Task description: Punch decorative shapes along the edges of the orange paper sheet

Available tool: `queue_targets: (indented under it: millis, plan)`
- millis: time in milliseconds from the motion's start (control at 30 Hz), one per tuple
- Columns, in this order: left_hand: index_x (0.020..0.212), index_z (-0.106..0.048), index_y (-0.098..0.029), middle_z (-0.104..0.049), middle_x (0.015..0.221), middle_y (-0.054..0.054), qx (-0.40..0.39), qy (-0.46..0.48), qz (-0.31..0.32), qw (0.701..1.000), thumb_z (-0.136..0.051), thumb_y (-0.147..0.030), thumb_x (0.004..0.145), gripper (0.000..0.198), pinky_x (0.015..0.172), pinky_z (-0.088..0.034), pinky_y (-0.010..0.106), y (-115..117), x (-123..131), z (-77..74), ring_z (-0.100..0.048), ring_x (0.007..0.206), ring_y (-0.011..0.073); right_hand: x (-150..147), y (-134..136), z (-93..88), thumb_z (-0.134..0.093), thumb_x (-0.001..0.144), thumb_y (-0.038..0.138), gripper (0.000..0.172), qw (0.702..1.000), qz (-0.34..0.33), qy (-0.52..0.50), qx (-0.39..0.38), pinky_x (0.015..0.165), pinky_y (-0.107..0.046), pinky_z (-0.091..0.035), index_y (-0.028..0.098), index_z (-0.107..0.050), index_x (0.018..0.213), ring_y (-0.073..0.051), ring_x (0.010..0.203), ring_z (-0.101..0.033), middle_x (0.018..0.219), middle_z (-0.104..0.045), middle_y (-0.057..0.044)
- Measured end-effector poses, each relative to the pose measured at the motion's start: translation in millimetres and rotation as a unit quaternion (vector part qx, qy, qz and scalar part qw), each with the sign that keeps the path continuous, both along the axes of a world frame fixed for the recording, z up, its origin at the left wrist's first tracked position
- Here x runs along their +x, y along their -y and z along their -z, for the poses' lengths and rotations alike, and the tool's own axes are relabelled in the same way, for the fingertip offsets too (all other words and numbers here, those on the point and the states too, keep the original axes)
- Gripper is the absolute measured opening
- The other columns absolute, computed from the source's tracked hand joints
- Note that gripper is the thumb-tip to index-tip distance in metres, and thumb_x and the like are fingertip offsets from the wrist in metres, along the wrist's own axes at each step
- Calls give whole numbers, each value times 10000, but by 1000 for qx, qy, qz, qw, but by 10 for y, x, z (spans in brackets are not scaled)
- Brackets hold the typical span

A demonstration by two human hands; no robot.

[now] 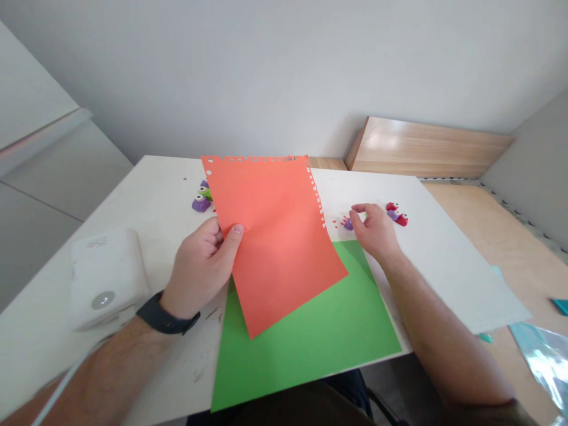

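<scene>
White table [151, 195], left hand [202, 260] pinching orange sheet [275, 236] edge, right hand [377, 232] at punch [348, 225]

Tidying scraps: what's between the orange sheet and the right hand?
Head view: small red paper bits and a purple punch lie on the table between orange sheet and right hand.

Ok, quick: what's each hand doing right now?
Left hand: closed on the orange sheet, at its left edge.
Right hand: open, fingertips by a small purple punch; contact unclear.
</scene>
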State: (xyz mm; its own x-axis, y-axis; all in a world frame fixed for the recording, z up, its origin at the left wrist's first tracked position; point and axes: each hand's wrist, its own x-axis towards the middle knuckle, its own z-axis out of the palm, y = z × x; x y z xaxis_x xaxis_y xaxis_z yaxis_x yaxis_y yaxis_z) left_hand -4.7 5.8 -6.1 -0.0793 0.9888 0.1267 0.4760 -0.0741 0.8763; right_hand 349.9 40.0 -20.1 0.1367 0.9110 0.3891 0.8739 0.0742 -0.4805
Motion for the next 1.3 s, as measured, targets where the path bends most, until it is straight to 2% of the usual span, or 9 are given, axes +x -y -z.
queue_targets:
  millis: [167, 367, 467, 600, 700, 800, 933, 1033, 1300]
  plan:
    - [1016, -644, -231, -717, 816, 5, -10, -6, 33, 999, -551, -479, 962, 271, 600, -450, 279, -4, 15, -16, -641, 702, 201, -57, 14, 1, -561, 967, 433, 297, 999, -17, -17, 34, 739, -358, -495, 185, -711, 1027, -157, 638, -590, 1028, -715, -94]
    - [737, -469, -233, -530, 626, -29, 22, -90, 48, 994, -505, -433, 972, 310, 566, -309, 282, 16, 53, 3, -476, 594, 156, -298, 16, 5, -566, 956, 410, 292, 997, -25, -42, 64, 700, -366, -500, 183, -691, 1089, -153, 617, -586, 1021, -700, -92]
    - [721, -389, -234, -432, 595, -50, 21, -109, 56, 992, -482, -423, 988, 341, 572, -256, 294, 18, 56, 31, -423, 566, 141, -587, 64, -129, -580, 954, 372, 271, 994, -88, -37, 59, 656, -347, -502, 192, -676, 1132, -128, 580, -570, 1099, -681, -96]
    - [746, -413, -233, -461, 621, -46, 16, -107, 70, 992, -475, -412, 993, 311, 570, -234, 296, 26, 59, 70, -436, 578, 142, -1085, 74, -428, -600, 952, 319, 274, 976, -209, -11, 54, 692, -334, -529, 200, -660, 1192, -124, 624, -605, 1177, -650, -104]
    - [797, -473, -233, -532, 662, -31, 9, -106, 83, 991, -465, -410, 998, 268, 574, -244, 294, 33, 63, 95, -469, 594, 148, -1512, -74, -626, -585, 963, 286, 269, 964, -256, 17, 64, 794, -346, -542, 204, -658, 1208, -147, 707, -638, 1208, -660, -104]
    - [802, -492, -230, -558, 682, -16, 7, -107, 92, 990, -474, -392, 990, 249, 582, -252, 297, 34, 63, 116, -494, 612, 157, -1972, -340, -716, -558, 975, 263, 259, 954, -289, 69, 51, 880, -347, -523, 187, -675, 1193, -199, 904, -669, 1206, -681, -110]
    - [770, -477, -227, -559, 683, -1, 9, -110, 94, 989, -481, -366, 980, 252, 582, -251, 303, 19, 55, 148, -497, 612, 163, -2526, -700, -655, -604, 957, 275, 335, 925, -329, 189, -25, 1016, -383, -464, 164, -669, 1266, -264, 1149, -622, 1243, -688, -136]
    - [761, -473, -225, -569, 687, 10, 8, -111, 89, 990, -484, -350, 975, 248, 579, -247, 308, 5, 48, 175, -503, 608, 165, -2786, -873, -538, -627, 935, 266, 335, 903, -325, 269, -76, 1040, -406, -447, 168, -679, 1251, -290, 1177, -607, 1253, -687, -151]
    - [844, -555, -208, -652, 756, 43, 14, -105, 93, 990, -484, -338, 979, 201, 589, -278, 317, 21, 50, 193, -565, 646, 179, -2921, -959, -337, -630, 883, 214, 349, 908, -293, 288, -87, 965, -422, -497, 153, -657, 1226, -315, 1120, -613, 1237, -642, -184]
